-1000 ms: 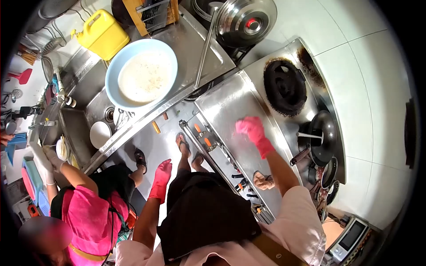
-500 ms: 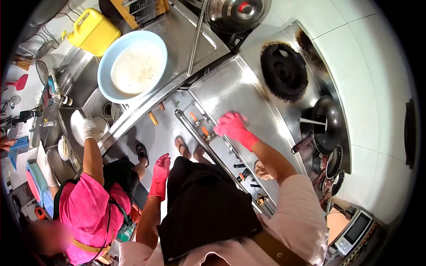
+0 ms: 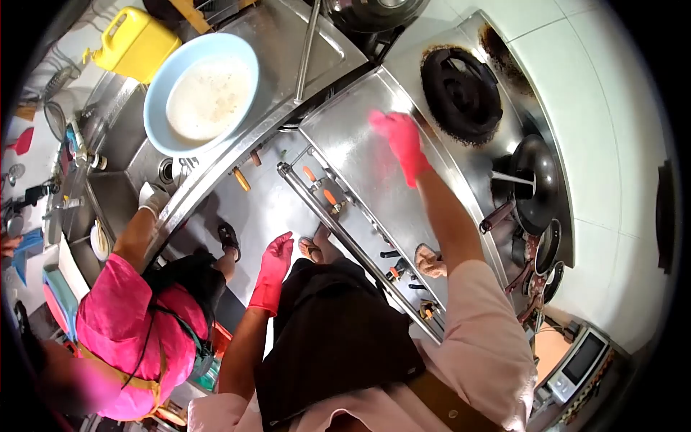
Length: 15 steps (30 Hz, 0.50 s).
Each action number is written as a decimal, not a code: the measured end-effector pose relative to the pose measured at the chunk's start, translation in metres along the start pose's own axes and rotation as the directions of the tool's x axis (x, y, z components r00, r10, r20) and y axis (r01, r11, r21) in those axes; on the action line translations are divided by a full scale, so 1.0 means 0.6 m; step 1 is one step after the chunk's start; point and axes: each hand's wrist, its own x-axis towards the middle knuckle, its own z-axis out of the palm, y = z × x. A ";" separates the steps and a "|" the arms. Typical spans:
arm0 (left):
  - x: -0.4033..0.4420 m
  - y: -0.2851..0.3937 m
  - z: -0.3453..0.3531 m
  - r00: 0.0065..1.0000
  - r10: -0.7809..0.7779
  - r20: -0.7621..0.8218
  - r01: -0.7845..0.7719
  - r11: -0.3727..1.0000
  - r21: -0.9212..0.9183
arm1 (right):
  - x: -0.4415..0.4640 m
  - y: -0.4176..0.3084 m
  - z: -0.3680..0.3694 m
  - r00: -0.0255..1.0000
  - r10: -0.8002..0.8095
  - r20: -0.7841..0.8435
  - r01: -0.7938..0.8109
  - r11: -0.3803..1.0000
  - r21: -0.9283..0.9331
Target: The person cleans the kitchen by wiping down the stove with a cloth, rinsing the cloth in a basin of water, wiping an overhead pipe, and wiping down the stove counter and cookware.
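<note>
Right hand (image 3: 398, 140): pink-gloved, over the steel worktop (image 3: 353, 137); blurred, so cannot tell whether it grips anything.
Left hand (image 3: 276, 261): pink-gloved, fingers loose and slightly bent, apart from the worktop.
Blue basin (image 3: 153, 119): ahead-left of both hands, holding cloudy whitish liquid (image 3: 205, 104).
Yellow jerrycan (image 3: 144, 50): beyond the basin, contents hidden.

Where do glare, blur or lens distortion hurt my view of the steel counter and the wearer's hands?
Head view: bright glare patches whiten parts of the steel counter; head view: the right hand looks blurred, its fingers hard to read, while the left hand is crisper; head view: the wide lens bows the wall tiles and blackens the corners.
</note>
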 end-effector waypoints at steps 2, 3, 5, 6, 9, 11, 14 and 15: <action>-0.006 -0.017 0.004 1.000 -0.012 -0.017 0.011 0.998 -0.069 | -0.086 -0.012 -0.032 0.974 0.120 0.193 -0.135 0.988 0.069; -0.009 -0.017 0.008 0.999 -0.045 -0.011 0.043 0.994 -0.100 | -0.133 -0.025 -0.052 0.905 0.260 0.338 -0.341 0.917 0.209; -0.023 -0.008 0.018 0.995 -0.101 0.012 0.101 0.981 -0.163 | -0.198 0.049 -0.055 0.923 -0.061 0.380 0.043 0.998 0.055; -0.029 -0.002 0.028 0.994 -0.099 0.037 0.104 0.982 -0.157 | -0.202 0.107 -0.045 0.801 -0.484 0.352 0.589 0.744 -0.316; -0.029 -0.001 0.072 0.993 -0.071 0.093 0.089 0.975 -0.204 | -0.224 0.184 -0.059 0.823 -0.507 0.257 0.561 0.797 -0.225; -0.014 -0.020 0.110 0.988 0.027 0.152 0.012 0.968 -0.250 | -0.227 0.202 -0.083 0.943 -0.306 0.129 0.302 0.952 0.050; -0.012 -0.020 0.191 0.970 0.144 0.197 -0.051 0.910 -0.410 | -0.235 0.178 -0.139 0.993 -0.006 -0.122 0.040 0.958 0.285; -0.002 -0.032 0.221 0.958 0.199 0.209 -0.088 0.891 -0.446 | -0.234 0.195 -0.155 0.987 0.116 -0.114 -0.042 0.859 0.510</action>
